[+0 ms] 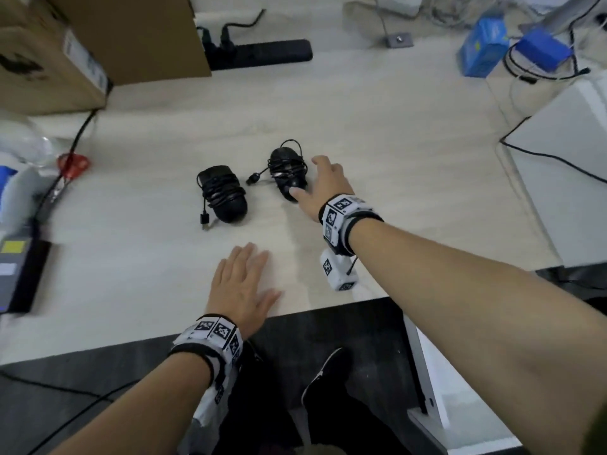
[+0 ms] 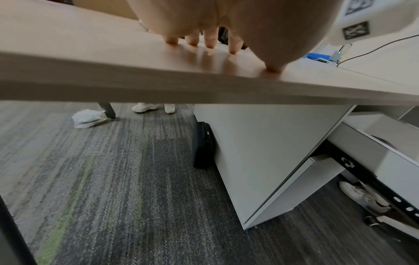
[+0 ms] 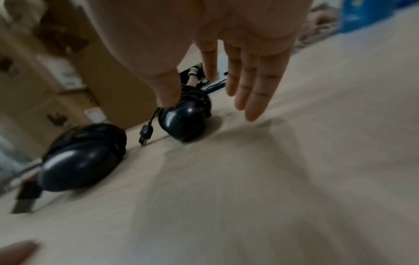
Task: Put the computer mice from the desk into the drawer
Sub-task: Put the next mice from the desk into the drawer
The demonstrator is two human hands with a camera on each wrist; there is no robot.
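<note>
Two black computer mice with their cables wound round them lie side by side on the light wooden desk [image 1: 410,198]. The left mouse [image 1: 224,193] [image 3: 81,157] lies untouched. My right hand [image 1: 323,185] [image 3: 204,96] hovers just over the right mouse [image 1: 289,170] [image 3: 184,118], fingers straight and spread, thumb above its near end. My left hand [image 1: 241,284] [image 2: 217,44] rests flat on the desk near the front edge. In the left wrist view, a white drawer [image 2: 381,154] stands pulled out under the desk at the right.
Cardboard boxes [image 1: 65,50] stand at the back left and a black power strip [image 1: 262,54] behind the mice. Blue boxes [image 1: 486,47] and cables lie at the back right, a white cabinet top [image 1: 565,178] at the right. A red-capped bottle [image 1: 70,164] lies at the left.
</note>
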